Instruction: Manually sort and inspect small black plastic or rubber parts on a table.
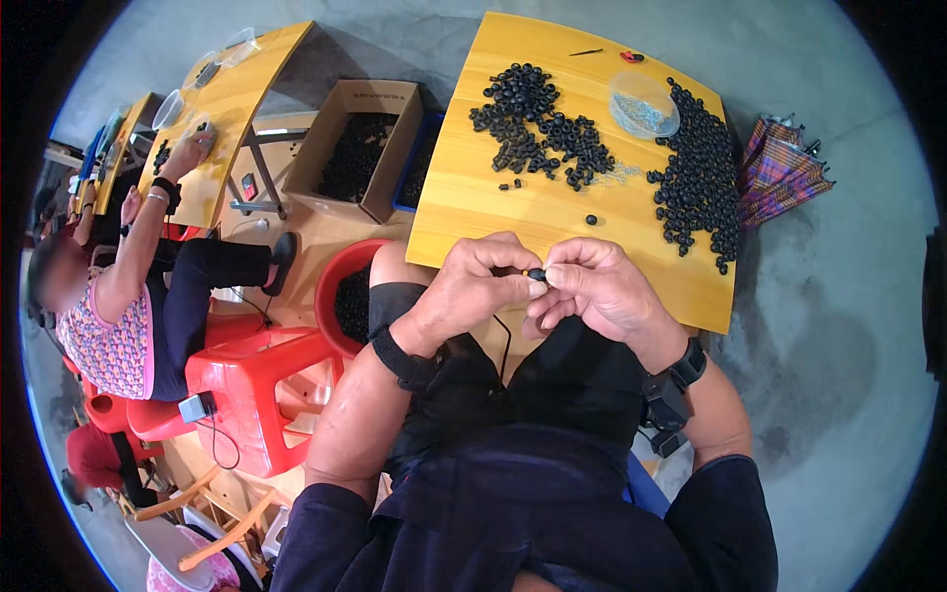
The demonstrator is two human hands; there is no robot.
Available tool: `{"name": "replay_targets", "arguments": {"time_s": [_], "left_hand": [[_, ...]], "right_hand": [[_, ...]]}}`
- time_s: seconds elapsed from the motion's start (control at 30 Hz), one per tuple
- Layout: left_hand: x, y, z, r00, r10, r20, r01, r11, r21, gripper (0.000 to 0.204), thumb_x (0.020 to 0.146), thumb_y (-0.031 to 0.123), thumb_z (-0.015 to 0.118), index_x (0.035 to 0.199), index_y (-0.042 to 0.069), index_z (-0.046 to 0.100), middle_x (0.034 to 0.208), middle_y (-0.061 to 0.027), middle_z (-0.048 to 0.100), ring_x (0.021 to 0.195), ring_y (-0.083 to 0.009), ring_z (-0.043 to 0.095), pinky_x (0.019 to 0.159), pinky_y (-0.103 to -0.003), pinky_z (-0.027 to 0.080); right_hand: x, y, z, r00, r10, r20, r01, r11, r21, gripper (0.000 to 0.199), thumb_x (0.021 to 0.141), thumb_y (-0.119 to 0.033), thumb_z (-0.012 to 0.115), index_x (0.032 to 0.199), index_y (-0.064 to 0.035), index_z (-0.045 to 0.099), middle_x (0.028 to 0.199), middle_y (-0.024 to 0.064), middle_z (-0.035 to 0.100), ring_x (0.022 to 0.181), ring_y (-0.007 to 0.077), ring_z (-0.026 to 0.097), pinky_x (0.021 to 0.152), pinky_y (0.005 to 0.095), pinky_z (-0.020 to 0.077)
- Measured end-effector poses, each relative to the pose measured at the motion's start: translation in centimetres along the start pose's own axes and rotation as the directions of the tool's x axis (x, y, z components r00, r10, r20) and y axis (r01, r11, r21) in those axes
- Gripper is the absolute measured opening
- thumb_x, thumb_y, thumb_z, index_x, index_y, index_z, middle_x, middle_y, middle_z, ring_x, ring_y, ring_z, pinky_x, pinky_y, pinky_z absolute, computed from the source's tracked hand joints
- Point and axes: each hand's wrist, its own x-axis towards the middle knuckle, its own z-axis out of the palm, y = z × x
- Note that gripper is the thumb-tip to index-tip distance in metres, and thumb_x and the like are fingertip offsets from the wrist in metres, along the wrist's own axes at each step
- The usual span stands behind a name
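Above my lap, at the near edge of the yellow wooden table (459,212), both hands meet at a small round black part (537,274). Fingertips of my left hand (483,286) pinch it from one side. From the other side, the thumb and fingers of my right hand (599,288) close on it and partly cover it. A lone black part (591,219) lies just beyond. Farther off are a pile of hollow black parts (523,94) and a wide spread of round black parts (695,187). Tiny silvery pieces (621,174) lie between them.
A clear tub (643,107) of small silvery pieces, a small red tool (631,57) and a thin dark rod (586,51) are on the table. Left stand a cardboard box (370,202), red tub (330,281) and red stool (237,380); a co-worker (113,311) sits beyond.
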Motion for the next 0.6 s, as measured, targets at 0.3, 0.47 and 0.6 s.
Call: {"name": "replay_targets", "arguments": {"time_s": [0.3, 0.47, 0.6], "left_hand": [[-0.4, 2.0, 0.0, 0.987, -0.023, 0.159, 0.020, 1.000, 0.023, 0.010, 0.079, 0.002, 0.071, 0.089, 0.000, 0.069, 0.074, -0.0016, 0.058, 0.067, -0.0085, 0.053, 0.061, -0.024, 0.042], [-0.8, 2.6, 0.1, 0.976, 0.005, 0.219, -0.052, 0.977, 0.206, 0.011, 0.076, 0.003, 0.072, 0.085, -0.001, 0.069, 0.071, -0.0034, 0.056, 0.065, -0.0104, 0.052, 0.057, -0.026, 0.039], [-0.9, 2.0, 0.4, 0.990, -0.010, 0.144, -0.002, 0.997, 0.083, 0.009, 0.078, 0.003, 0.071, 0.086, 0.000, 0.069, 0.073, -0.0027, 0.056, 0.067, -0.0104, 0.053, 0.060, -0.026, 0.040]], "right_hand": [[-1.2, 0.0, 0.8, 0.999, -0.002, 0.042, 0.005, 0.998, -0.063, 0.012, 0.091, -0.010, 0.060, 0.094, 0.0017, 0.060, 0.082, 0.0118, 0.066, 0.072, 0.0197, 0.069, 0.060, 0.0287, 0.0591], [-2.1, 0.5, 1.2, 0.999, -0.009, 0.048, 0.013, 0.996, -0.083, 0.013, 0.092, -0.010, 0.060, 0.096, 0.0020, 0.060, 0.084, 0.0128, 0.066, 0.071, 0.0188, 0.068, 0.060, 0.0289, 0.0593], [-1.9, 0.5, 1.0, 0.999, 0.008, 0.051, -0.009, 1.000, 0.007, 0.013, 0.092, -0.010, 0.060, 0.095, 0.0018, 0.059, 0.088, 0.0138, 0.067, 0.072, 0.0194, 0.069, 0.060, 0.0300, 0.0597]]}}
